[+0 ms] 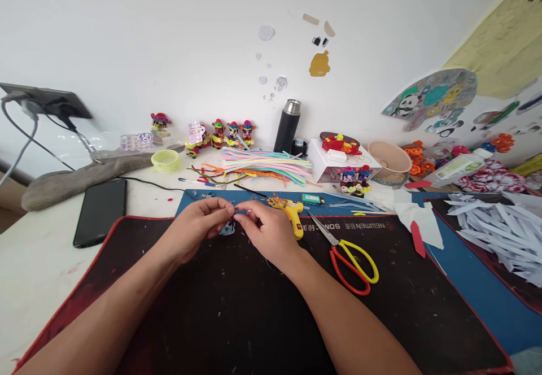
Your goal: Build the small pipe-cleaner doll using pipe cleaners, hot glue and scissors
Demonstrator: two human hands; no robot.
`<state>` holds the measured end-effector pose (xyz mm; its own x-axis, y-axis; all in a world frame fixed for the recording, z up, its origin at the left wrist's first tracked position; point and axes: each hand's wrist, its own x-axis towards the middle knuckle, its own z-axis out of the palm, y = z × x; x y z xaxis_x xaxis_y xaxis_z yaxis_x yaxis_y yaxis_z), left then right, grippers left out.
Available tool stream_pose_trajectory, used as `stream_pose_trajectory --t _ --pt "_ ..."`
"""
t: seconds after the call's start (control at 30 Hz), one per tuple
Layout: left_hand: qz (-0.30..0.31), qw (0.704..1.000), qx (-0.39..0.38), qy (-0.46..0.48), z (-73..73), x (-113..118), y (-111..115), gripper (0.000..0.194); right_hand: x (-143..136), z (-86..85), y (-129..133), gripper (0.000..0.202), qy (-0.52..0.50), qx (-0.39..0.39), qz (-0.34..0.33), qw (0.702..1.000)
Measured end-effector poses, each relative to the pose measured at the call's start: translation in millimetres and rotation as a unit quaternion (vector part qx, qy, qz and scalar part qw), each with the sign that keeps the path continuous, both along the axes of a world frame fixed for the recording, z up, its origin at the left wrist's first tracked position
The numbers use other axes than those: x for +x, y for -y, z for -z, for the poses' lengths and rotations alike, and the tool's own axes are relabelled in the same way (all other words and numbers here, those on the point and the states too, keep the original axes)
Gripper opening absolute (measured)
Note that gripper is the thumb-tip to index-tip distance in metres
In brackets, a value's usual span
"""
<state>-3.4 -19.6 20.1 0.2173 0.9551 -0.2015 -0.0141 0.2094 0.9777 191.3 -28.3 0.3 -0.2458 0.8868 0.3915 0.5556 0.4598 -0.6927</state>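
Between my hands, over the black desk mat (pixel 237 307), is a small craft figure (pixel 227 228) with light blue, dark and a little red on it. Most of it hides behind my fingers. My left hand (pixel 207 219) is closed in a pinch at its upper left side. From the other side my right hand (pixel 266 225) also pinches at its top, thumb and forefinger together near the left fingertips. Just past my right hand lies a yellow glue gun (pixel 294 217). Scissors (pixel 347 256) with red and yellow handles rest to the right, blades pointing away.
Pastel pipe cleaners (pixel 266 163) are heaped at the back, before a black thermos (pixel 288 126). Several finished dolls (pixel 232 134) stand along the wall. A phone (pixel 101 211) lies at left, near a green tape roll (pixel 165 161). White paper strips (pixel 499 234) pile up at right.
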Motion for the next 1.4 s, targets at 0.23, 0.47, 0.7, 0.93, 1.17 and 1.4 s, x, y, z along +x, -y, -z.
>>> stream_pose_trajectory --t 0.23,0.47,0.7,0.93,1.17,1.4 --pt "0.002 1.0 0.0 0.0 0.5 -0.8 -0.2 0.039 0.7 -0.2 -1.3 0.016 0.009 0.02 -0.006 1.0" --pt "0.003 1.0 -0.002 -0.005 2.6 -2.6 -0.5 0.039 0.9 -1.0 -1.7 0.013 -0.002 0.029 -0.024 0.999" --pt "0.005 1.0 -0.002 -0.005 1.8 -2.1 -0.2 0.039 0.9 0.3 -2.9 0.012 -0.013 0.036 -0.031 0.999" --pt "0.006 1.0 -0.005 -0.007 1.2 -0.8 -0.7 0.039 1.6 0.5 -4.1 0.013 -0.024 0.037 -0.038 0.998" --pt "-0.011 1.0 0.001 -0.003 -1.4 1.6 -0.7 0.039 0.8 0.3 -2.2 0.012 -0.01 0.019 -0.022 1.0" --pt "-0.019 1.0 0.007 0.005 -0.1 0.7 -1.2 0.039 0.3 1.3 -0.9 0.02 -0.011 -0.008 0.0 1.0"
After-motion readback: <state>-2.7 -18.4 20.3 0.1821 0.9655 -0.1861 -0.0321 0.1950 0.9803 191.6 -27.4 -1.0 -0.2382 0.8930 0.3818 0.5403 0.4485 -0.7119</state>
